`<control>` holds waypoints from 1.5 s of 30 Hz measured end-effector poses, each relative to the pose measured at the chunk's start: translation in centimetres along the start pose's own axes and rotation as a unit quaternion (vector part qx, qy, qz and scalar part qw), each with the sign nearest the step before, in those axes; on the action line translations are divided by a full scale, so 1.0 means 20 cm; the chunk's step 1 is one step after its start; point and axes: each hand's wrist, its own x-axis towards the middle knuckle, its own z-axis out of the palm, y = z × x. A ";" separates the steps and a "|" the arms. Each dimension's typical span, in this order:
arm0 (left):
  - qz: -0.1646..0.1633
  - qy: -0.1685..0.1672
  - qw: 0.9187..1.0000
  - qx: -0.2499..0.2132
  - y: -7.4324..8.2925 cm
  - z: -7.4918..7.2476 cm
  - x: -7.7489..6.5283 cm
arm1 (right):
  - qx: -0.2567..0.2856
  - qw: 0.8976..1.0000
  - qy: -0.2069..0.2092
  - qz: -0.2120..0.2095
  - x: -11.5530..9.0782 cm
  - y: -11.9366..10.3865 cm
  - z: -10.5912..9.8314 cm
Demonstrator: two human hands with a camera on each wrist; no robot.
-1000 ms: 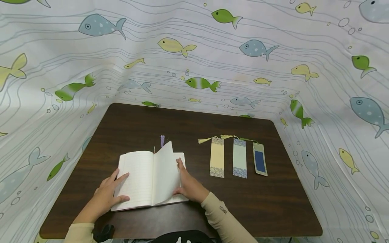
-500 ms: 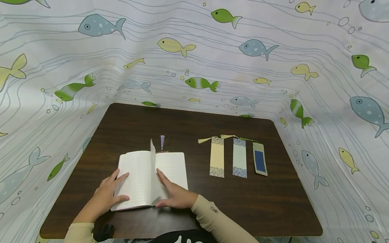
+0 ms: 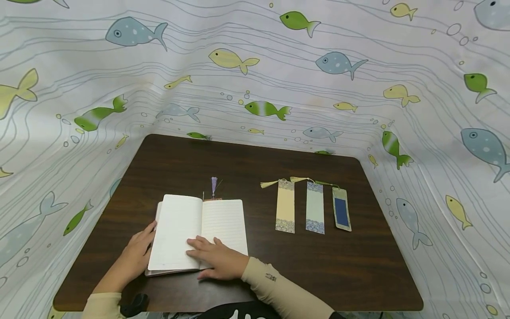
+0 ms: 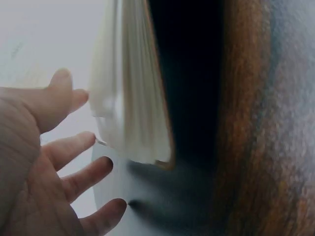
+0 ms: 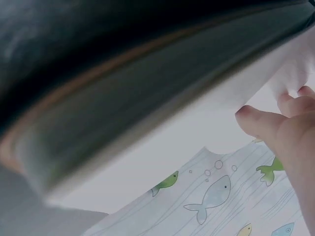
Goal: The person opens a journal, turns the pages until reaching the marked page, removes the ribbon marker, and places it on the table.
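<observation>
A notebook lies spread on the table, with a blank white left page and a lined right page. My right hand rests flat across the lower middle, fingertips on the left page and thumb by the bottom edge. Along the left edge stands my left hand; the left wrist view shows its fingers apart beside the page edges. A purple tassel sticks out above the right page, with a thin reddish strip at its base. In the right wrist view, the page block runs close below the fingers.
To the right lie a yellow bookmark, a pale blue-green bookmark and a beige bookmark with a dark blue panel, each with a tassel. Fish-patterned cloth surrounds the brown table.
My right hand has moved leftward, turning a page from the right side over onto the left. The left hand's fingers and thumb, earlier on the left page, have drawn back to its edge.
</observation>
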 end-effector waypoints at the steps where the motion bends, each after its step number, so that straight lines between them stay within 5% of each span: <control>1: 0.004 0.012 1.000 -0.001 0.00 0.00 0.00 | -0.007 1.000 0.001 0.001 0.00 0.00 0.01; 7: 0.015 0.078 0.996 -0.041 0.00 -0.01 0.01 | -0.052 0.999 0.007 0.004 0.02 -0.01 0.04; 11: 0.023 0.088 0.994 -0.053 0.00 -0.01 0.02 | -0.065 0.998 0.009 0.007 0.02 -0.02 0.04; 19: 0.023 0.028 0.998 0.055 0.00 0.02 0.01 | -0.072 0.997 0.007 0.006 0.02 -0.02 0.03; 27: 0.012 0.003 0.999 0.037 0.01 0.02 0.01 | -0.048 0.998 0.022 0.028 -0.03 0.04 0.02; 38: 0.015 -0.014 1.000 -0.010 0.01 0.02 0.01 | -0.059 0.984 0.023 0.168 -0.25 0.29 -0.02; 45: 0.007 -0.019 1.000 -0.004 0.01 0.02 0.02 | -0.034 0.978 0.015 0.204 -0.33 0.35 -0.04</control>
